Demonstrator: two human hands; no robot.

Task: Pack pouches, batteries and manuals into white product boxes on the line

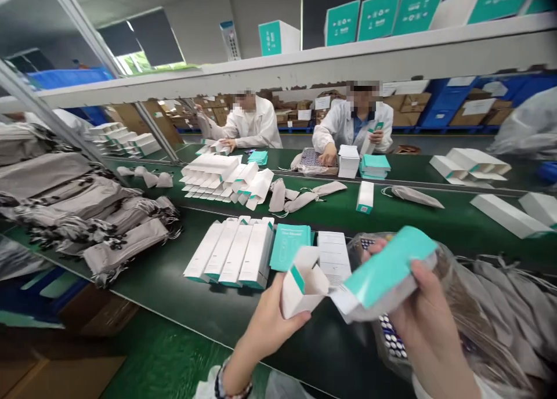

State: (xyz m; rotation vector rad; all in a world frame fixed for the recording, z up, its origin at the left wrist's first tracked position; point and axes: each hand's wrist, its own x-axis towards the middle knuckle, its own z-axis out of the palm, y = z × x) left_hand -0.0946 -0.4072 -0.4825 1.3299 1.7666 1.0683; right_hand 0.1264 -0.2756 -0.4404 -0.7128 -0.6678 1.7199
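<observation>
My left hand (267, 323) grips a small white carton (302, 283) with its flaps standing open. Close to the right of it, my right hand (424, 312) holds a teal and white booklet bundle (385, 274), angled toward the carton's open mouth. Both are above the near edge of the green belt (217, 312). Just beyond the carton lie a row of flat white cartons (232, 251), a stack of teal booklets (289, 245) and a white leaflet (334, 257).
A clear plastic bag of small items (474, 323) lies under my right hand. Grey drawstring pouches (87, 207) are piled at left. Across the belt, two people in white coats work among more cartons (226, 178). Teal boxes (378, 13) stand on the overhead shelf.
</observation>
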